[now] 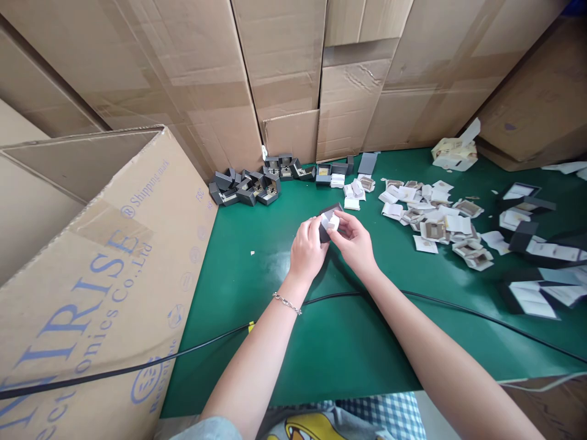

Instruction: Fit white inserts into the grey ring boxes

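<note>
Grey shirt (275, 432) with a yellow cartoon print sits closest to the lens, right at the near edge of the green table (238, 342). Past it, both hands are over the tabletop on one small box (323, 234). Left hand (307, 249) has its fingers curled round the box's side; right hand (356, 244) pinches a white insert (333, 222) at the opening, thumb against fingertips. Can't tell if it's coming out or going in.

Tips for this bit, imo: let the left just steady the box, holding the walls lightly so the opening doesn't get squashed, and slide the insert straight. Probably thin card or paper, so yanking at an angle would likely crease it or snag a corner.

Looks-wise: box is dark grey with what seems to be its lid tipped up on the far side, insert is bright white and folded-looking. Fingers hide most of the inside. It's mid-table, with a heap of dark boxes (246, 194) back left and loose inserts (457, 225) scattered off right.
</note>
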The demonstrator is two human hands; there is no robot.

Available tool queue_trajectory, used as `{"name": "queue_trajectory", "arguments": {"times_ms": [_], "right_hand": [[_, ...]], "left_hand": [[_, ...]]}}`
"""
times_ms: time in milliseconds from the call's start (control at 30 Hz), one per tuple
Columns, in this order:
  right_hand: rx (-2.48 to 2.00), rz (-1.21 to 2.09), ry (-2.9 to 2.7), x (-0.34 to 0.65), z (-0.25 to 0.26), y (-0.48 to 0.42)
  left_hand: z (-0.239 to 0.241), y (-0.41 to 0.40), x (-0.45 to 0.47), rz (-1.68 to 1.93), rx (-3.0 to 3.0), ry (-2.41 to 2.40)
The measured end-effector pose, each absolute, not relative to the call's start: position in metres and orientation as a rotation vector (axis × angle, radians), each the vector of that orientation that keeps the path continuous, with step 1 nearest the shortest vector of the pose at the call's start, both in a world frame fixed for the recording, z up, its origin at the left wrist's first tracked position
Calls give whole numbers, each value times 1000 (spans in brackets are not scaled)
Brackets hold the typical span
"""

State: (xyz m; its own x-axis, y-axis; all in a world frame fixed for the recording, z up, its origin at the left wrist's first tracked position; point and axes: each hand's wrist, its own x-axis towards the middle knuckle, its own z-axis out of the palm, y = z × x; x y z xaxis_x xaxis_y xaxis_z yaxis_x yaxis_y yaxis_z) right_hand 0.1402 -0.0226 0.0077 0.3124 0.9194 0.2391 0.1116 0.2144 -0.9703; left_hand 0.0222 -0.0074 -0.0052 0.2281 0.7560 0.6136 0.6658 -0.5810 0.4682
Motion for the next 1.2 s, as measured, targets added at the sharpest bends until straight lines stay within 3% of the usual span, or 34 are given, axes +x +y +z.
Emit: {"name": "queue_trajectory", "arguments": {"times_ms": [267,500,900,1200], "right_hand": [[-1277,748,-1245,146,11,-23],[-1201,969,-1322,154,15,-21],[-1367,316,-1785,150,21,-30],[-1314,252,-1769,151,22,-28]], "left_hand": [[-8,-7,22,1293,2410,1367],[-8,-7,22,1278,2407,1364],[-6,-8,21,1347,2490,1265],[-9,-9,22,1361,2498,1207]]}}
